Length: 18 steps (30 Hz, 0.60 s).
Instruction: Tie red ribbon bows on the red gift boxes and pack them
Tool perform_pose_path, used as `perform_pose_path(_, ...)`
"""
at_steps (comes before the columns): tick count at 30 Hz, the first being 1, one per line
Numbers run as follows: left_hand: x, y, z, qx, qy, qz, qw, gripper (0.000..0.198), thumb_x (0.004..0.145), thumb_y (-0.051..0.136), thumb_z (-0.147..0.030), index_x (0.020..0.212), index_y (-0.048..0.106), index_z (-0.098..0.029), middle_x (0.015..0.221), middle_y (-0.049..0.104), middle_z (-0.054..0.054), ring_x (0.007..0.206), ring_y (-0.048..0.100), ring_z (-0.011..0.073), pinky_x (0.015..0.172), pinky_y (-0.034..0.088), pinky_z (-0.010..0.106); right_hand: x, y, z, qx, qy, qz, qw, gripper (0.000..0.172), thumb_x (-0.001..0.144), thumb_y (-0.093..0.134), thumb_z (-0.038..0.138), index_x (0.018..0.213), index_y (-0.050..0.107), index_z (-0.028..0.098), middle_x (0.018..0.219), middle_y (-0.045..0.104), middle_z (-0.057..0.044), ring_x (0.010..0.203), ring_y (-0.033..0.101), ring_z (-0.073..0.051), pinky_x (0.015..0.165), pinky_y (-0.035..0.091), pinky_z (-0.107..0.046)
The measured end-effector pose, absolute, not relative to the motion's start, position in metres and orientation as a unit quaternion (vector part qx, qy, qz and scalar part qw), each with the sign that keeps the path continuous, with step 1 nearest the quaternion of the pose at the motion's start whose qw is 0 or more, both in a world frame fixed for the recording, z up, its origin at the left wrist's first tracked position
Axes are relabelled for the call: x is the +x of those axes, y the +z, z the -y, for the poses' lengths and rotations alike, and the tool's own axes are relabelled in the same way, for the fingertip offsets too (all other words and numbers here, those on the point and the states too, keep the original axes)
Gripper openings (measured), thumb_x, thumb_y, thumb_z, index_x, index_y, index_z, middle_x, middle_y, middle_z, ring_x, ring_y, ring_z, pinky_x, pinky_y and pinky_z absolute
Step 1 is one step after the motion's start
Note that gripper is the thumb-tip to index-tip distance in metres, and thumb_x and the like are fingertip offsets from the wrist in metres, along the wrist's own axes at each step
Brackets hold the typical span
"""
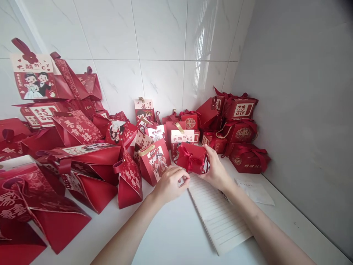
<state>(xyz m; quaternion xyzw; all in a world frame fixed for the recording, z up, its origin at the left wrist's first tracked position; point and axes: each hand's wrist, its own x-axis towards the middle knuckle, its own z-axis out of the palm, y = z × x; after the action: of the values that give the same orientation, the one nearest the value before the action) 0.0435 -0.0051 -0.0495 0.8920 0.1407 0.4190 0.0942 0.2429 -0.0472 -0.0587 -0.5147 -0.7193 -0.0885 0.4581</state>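
Observation:
A small red gift box with a red ribbon bow [191, 158] stands on the white table near its middle, at the top edge of a lined white sheet [217, 213]. My right hand [216, 171] grips the box's right side, fingers curled round it. My left hand [171, 184] is closed at the box's lower left corner, fingertips touching it. Just left of the hands stands a red bag with a gold handle and a cartoon couple print [154, 162].
Many red wedding gift bags and boxes crowd the left side [68, 165] and the back [176, 129]. A stack of red boxes [242, 132] fills the right corner by the grey wall. A white packet [255, 191] lies right of my forearm. Tiled wall behind.

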Motion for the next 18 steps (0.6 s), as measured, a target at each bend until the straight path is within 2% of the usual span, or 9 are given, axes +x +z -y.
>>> perform_pose_path(4, 0.037, -0.048, 0.006, 0.877, 0.436, -0.086, 0.183, 0.011, 0.078, 0.05, -0.021, 0.067, 0.05, -0.019, 0.054, 0.052, -0.003, 0.048, 0.045, 0.0097, 0.054, 0.04, 0.024, 0.244, -0.057, 0.047, -0.512, -0.036, 0.695, 0.504, 0.097, 0.07, 0.073, 0.028, 0.143, 0.01, 0.029, 0.142, 0.027, -0.014, 0.131, 0.032, -0.032, 0.101, 0.039, -0.051)
perform_pose_path(8, 0.034, -0.046, 0.002, 0.734, 0.602, -0.183, 0.256, 0.015, 0.085, 0.044, -0.027, 0.072, 0.046, -0.02, 0.056, 0.046, -0.004, 0.047, 0.044, 0.0094, 0.045, 0.035, 0.022, 0.236, -0.048, 0.056, -0.479, 0.041, 0.719, 0.502, 0.097, 0.067, 0.073, 0.025, 0.143, 0.011, 0.029, 0.142, 0.028, -0.014, 0.13, 0.035, -0.033, 0.101, 0.039, -0.051)
perform_pose_path(10, 0.036, -0.045, -0.001, 0.662, 0.653, -0.255, 0.265, 0.011, 0.083, 0.049, -0.031, 0.085, 0.047, -0.02, 0.07, 0.051, -0.001, 0.06, 0.051, 0.0113, 0.054, 0.042, 0.023, 0.228, -0.042, 0.063, -0.459, 0.09, 0.744, 0.477, 0.099, 0.066, 0.072, 0.02, 0.143, 0.011, 0.029, 0.143, 0.028, -0.013, 0.131, 0.034, -0.032, 0.103, 0.038, -0.049)
perform_pose_path(12, 0.038, -0.045, -0.003, 0.646, 0.648, -0.29, 0.281, 0.03, 0.079, 0.055, -0.036, 0.103, 0.046, -0.021, 0.096, 0.055, 0.005, 0.087, 0.057, 0.0166, 0.075, 0.048, 0.029, 0.221, -0.038, 0.068, -0.451, 0.142, 0.76, 0.446, 0.099, 0.065, 0.072, 0.016, 0.143, 0.012, 0.029, 0.144, 0.027, -0.012, 0.132, 0.033, -0.03, 0.103, 0.038, -0.047)
perform_pose_path(14, 0.04, -0.045, -0.003, 0.675, 0.595, -0.295, 0.322, 0.049, 0.077, 0.057, -0.044, 0.117, 0.041, -0.021, 0.12, 0.048, 0.01, 0.114, 0.048, 0.0238, 0.093, 0.043, 0.038, 0.217, -0.036, 0.071, -0.454, 0.197, 0.76, 0.42, 0.097, 0.066, 0.071, 0.014, 0.143, 0.015, 0.029, 0.144, 0.029, -0.012, 0.131, 0.034, -0.028, 0.103, 0.038, -0.046)
perform_pose_path(16, 0.041, -0.046, -0.003, 0.702, 0.526, -0.294, 0.38, 0.056, 0.077, 0.055, -0.049, 0.123, 0.038, -0.022, 0.129, 0.045, 0.011, 0.123, 0.043, 0.0274, 0.099, 0.038, 0.043, 0.217, -0.036, 0.071, -0.463, 0.248, 0.746, 0.409, 0.095, 0.067, 0.069, 0.014, 0.143, 0.014, 0.03, 0.144, 0.03, -0.012, 0.13, 0.036, -0.027, 0.102, 0.039, -0.045)
perform_pose_path(18, 0.041, -0.046, -0.003, 0.714, 0.472, -0.3, 0.421, 0.053, 0.077, 0.057, -0.047, 0.121, 0.04, -0.023, 0.127, 0.049, 0.01, 0.12, 0.046, 0.0272, 0.1, 0.038, 0.043, 0.22, -0.036, 0.071, -0.463, 0.29, 0.73, 0.412, 0.098, 0.068, 0.07, 0.017, 0.144, 0.01, 0.031, 0.146, 0.027, -0.013, 0.131, 0.036, -0.026, 0.101, 0.04, -0.046)
